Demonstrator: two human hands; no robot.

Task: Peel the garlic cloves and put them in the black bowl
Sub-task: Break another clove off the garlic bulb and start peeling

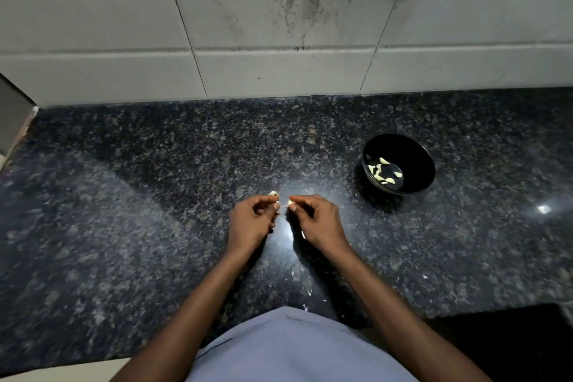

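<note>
Hands meet over the dark worktop [155, 195]: right hand [316, 222] fingers pinch a garlic clove [290, 202], left hand [252, 222] fingers pinch its skin. Another clove [273, 193] lies just beyond. Peeled cloves [383, 172] sit in the black bowl [415, 161] to the right.

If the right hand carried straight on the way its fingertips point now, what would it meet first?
The right hand points left toward the left hand, whose fingertips sit just across a small gap; it would likely meet those first. The garlic clove it pinches leads. Depth is unclear.
</note>
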